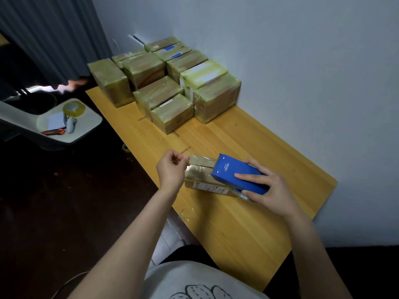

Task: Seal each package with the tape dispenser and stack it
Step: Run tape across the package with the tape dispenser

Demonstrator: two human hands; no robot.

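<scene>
A small cardboard package (pixel 201 176) lies near the front left edge of the wooden table (pixel 248 223). On top of it rests a blue tape dispenser (pixel 235 172), with my right hand (pixel 265 186) wrapped over its rear end. At the package's left end my left hand (pixel 171 171) pinches the end of the clear tape between thumb and fingers. The tape runs from that pinch across the package top to the dispenser. Several tape-wrapped packages (pixel 166 83) stand stacked at the far end of the table against the wall.
A white side surface (pixel 86 126) to the left holds a roll of tape (pixel 73 108) and small items. The white wall (pixel 302 83) borders the table on the right. Dark floor lies to the left, and a grey curtain (pixel 54 35) hangs at the back left.
</scene>
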